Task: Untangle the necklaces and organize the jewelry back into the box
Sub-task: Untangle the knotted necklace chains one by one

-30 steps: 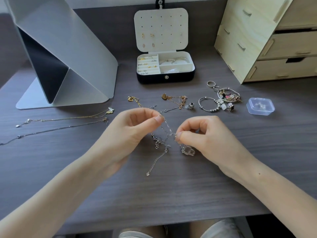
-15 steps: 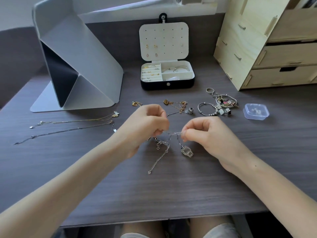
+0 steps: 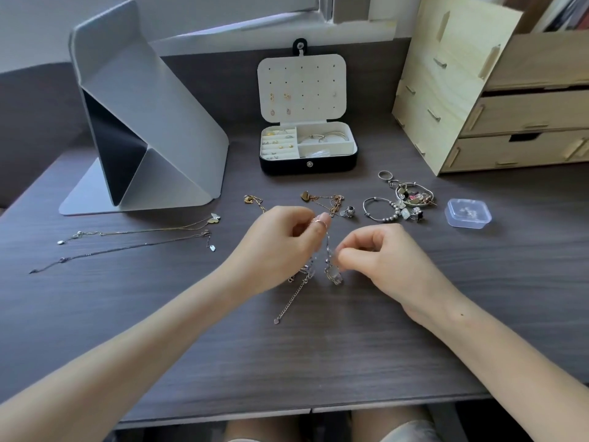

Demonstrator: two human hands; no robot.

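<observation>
Pinching a tangled silver chain (image 3: 327, 247) between them, both hands hover close together over the middle of the surface (image 3: 318, 362). The left hand (image 3: 280, 247) has curled fingers and grips the chain at its upper, farther end. The right hand (image 3: 379, 253) nips it lower and nearer, with thumb and forefinger tight on a link. Between the two grips the chain runs as a short taut line, slanting from far-left down to near-right.

Below that line hangs the knot, with a clear pendant (image 3: 333, 275) dangling just under the right hand's fingertips. A loose tail (image 3: 290, 301) trails toward the near left and rests on the surface. The knot seems to sit closer to the left hand, so the right hand looks freer to pick a strand out, probably by pulling rightward, away from the tail.

The open jewelry box (image 3: 287, 165) stands straight ahead on the far side, well apart from the hands. A heap of gold necklaces (image 3: 328, 199) lies between it and them. Two straightened necklaces (image 3: 143, 231) lie out to the left, their long axes running left to right.
</observation>
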